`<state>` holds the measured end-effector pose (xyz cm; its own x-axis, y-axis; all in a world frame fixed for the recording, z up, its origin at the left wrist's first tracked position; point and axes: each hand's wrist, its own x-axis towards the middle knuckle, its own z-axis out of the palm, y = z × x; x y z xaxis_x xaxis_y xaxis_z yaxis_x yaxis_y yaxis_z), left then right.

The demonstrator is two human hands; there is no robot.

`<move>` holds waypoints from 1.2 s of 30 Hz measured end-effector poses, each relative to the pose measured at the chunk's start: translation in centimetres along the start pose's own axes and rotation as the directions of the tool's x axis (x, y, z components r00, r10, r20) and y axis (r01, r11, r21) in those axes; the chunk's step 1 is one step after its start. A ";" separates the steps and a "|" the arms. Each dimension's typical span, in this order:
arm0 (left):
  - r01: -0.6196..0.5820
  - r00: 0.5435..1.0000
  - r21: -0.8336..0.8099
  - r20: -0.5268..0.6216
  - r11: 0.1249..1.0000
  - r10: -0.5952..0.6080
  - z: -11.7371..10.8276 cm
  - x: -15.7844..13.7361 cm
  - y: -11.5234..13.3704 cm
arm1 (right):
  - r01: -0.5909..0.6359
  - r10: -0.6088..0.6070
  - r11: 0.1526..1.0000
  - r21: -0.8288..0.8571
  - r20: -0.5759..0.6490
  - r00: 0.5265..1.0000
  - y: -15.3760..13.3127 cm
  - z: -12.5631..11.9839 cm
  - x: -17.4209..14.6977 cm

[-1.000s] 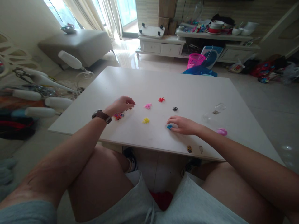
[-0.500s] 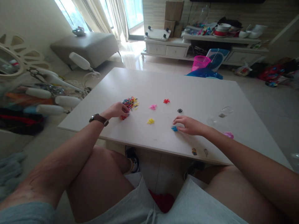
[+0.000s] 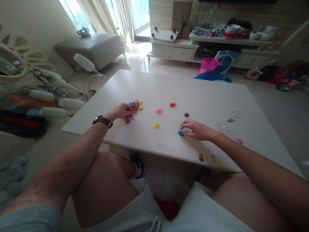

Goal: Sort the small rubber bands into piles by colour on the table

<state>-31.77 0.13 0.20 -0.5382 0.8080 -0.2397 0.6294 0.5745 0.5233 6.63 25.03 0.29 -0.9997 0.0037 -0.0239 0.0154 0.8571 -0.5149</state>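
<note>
Mixed pile half covered by the left hand, blue heap met by the right

The middle of the mixed pile [image 3: 136, 104] is hidden by the left hand [image 3: 122, 111], and its pieces are seen only above and below the fingers. These are bunched at the pile; whether anything is pinched between them cannot be told. By the right hand [image 3: 196, 129] the fingers are held apart, with the thumb brought to the edge of the blue heap [image 3: 181, 133] on the bench [image 3: 193, 91]. A pink object [image 3: 238, 140] is partly covered by the right forearm, and the outline of a clear container [image 3: 235, 116] is almost lost against the pale surface. A small pale item [image 3: 213, 158] near the front edge can hardly be made out. The pile is made up of thin, many-coloured bits, too small to be told singly. Loose, tangled clusters are formed by the yellow heap [image 3: 156, 125], the pink heap [image 3: 158, 111] and the red heap [image 3: 173, 105]; the black heap [image 3: 186, 115] is rounder. Smooth, matt white is shown by the bench top
</note>
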 end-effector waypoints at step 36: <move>-0.444 0.831 -0.454 0.113 0.772 0.544 7.5 0.8 12.5 | 0.023 -0.018 0.997 0.080 -0.063 0.998 -2.9 0.9 0.6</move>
<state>-20.13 8.88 0.40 -0.0412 0.9991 -0.0070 0.4704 0.0256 0.8821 6.02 22.06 0.99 -0.9990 0.0211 0.0392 -0.0057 0.8131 -0.5821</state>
